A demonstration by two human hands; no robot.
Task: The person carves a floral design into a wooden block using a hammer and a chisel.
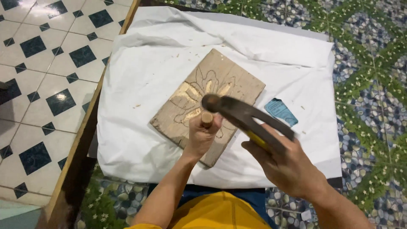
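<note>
L hand [202, 136] fisted round chisel [207, 119] on carved board [210, 99] — R hand [285, 162] gripping hammer [241, 112] above.

Home: tiled floor [46, 80], patterned tablecloth [373, 85]

From my feed, both forearms are bare, with no sleeves, gloves, watch or rings on the left hand [202, 135] or the right hand [288, 163]. A mustard-yellow garment with stitched seams covers the lap, dark blue cloth beneath it.
</note>
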